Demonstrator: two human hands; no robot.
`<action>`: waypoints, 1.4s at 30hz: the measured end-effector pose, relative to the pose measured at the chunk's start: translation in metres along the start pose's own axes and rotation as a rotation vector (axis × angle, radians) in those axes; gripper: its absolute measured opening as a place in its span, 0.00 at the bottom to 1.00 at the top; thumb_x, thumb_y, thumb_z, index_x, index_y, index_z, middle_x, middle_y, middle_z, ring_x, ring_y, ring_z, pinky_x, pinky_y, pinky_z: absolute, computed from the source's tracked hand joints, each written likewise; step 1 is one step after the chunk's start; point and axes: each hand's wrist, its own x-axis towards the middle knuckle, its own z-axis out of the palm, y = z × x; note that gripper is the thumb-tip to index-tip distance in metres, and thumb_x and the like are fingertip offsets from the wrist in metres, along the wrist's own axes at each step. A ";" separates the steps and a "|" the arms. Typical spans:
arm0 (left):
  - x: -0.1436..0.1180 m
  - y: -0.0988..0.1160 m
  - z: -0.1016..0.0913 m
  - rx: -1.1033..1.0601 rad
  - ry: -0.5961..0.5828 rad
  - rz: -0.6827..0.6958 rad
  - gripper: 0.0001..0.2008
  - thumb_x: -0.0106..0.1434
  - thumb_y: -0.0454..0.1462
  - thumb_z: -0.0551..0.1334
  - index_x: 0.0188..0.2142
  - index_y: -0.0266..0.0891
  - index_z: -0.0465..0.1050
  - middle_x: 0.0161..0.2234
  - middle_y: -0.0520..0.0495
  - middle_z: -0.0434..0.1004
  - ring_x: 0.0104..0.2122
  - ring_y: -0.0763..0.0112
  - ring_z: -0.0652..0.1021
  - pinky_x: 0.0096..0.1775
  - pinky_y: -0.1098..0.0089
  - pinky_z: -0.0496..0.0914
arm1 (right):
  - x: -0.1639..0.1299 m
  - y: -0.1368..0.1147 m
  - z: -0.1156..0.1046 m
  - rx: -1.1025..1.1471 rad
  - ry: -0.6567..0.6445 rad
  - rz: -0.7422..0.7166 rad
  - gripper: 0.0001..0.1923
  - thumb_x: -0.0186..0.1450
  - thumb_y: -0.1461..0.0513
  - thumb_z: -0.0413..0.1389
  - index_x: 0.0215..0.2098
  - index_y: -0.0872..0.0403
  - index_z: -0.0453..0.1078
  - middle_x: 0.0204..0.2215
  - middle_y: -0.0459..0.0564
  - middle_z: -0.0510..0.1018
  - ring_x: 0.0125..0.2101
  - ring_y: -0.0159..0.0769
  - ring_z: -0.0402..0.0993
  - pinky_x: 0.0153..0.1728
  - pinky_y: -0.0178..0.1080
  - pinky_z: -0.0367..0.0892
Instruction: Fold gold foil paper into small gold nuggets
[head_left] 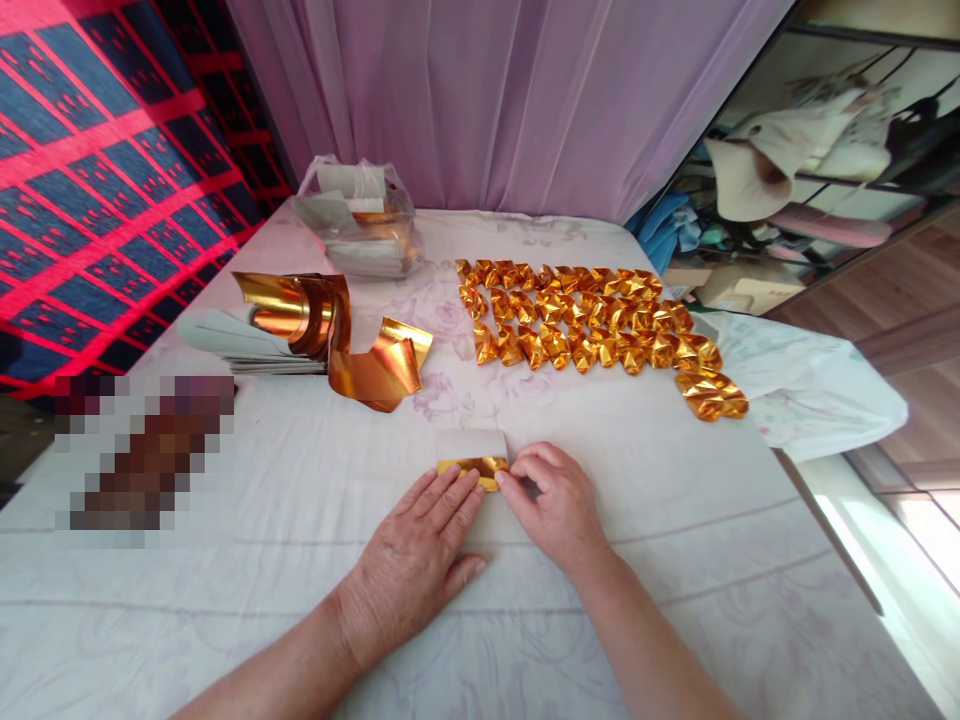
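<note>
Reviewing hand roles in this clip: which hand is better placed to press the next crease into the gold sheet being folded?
Probably the right hand: its fingertips pinch the fold's right end, free to slide. The left hand lies flat, fingers pinning the gold sheet to the white cloth.

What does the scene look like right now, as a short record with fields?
left hand: flat on the cloth, fingertips pressing the gold paper sheet
right hand: pinching the sheet's right edge
sheet state: partly folded, white back showing above a gold strip
folded gold pieces: laid in rows, far right of the hands
curled gold sheets: stacked at far left
plastic bag: behind the stack
surface: white cloth
</note>
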 end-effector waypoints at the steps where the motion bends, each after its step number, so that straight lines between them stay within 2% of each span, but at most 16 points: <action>1: 0.000 0.000 0.000 0.005 0.002 0.002 0.28 0.70 0.47 0.55 0.63 0.33 0.61 0.63 0.40 0.67 0.64 0.57 0.66 0.64 0.56 0.60 | 0.000 0.000 0.000 0.001 0.000 0.001 0.12 0.67 0.61 0.55 0.25 0.52 0.69 0.28 0.47 0.74 0.31 0.35 0.71 0.36 0.38 0.65; 28: 0.001 -0.001 -0.002 -0.061 -0.005 -0.017 0.29 0.70 0.46 0.56 0.65 0.35 0.58 0.62 0.39 0.68 0.64 0.57 0.65 0.64 0.54 0.59 | 0.000 0.000 0.000 -0.005 0.009 -0.002 0.12 0.66 0.62 0.55 0.24 0.51 0.69 0.27 0.47 0.74 0.30 0.34 0.71 0.35 0.37 0.65; 35: 0.003 -0.001 -0.006 -0.051 0.013 -0.081 0.25 0.69 0.47 0.57 0.60 0.35 0.66 0.59 0.38 0.71 0.60 0.52 0.69 0.61 0.49 0.61 | 0.000 0.000 0.001 -0.013 0.016 0.000 0.11 0.66 0.61 0.56 0.24 0.51 0.70 0.27 0.47 0.75 0.30 0.34 0.72 0.35 0.37 0.65; 42: 0.002 -0.003 -0.005 -0.075 0.016 -0.105 0.25 0.69 0.48 0.56 0.60 0.37 0.68 0.58 0.41 0.72 0.59 0.53 0.70 0.63 0.49 0.59 | 0.000 0.000 0.002 0.011 0.017 0.018 0.10 0.64 0.63 0.57 0.24 0.51 0.69 0.27 0.46 0.75 0.30 0.34 0.72 0.35 0.36 0.65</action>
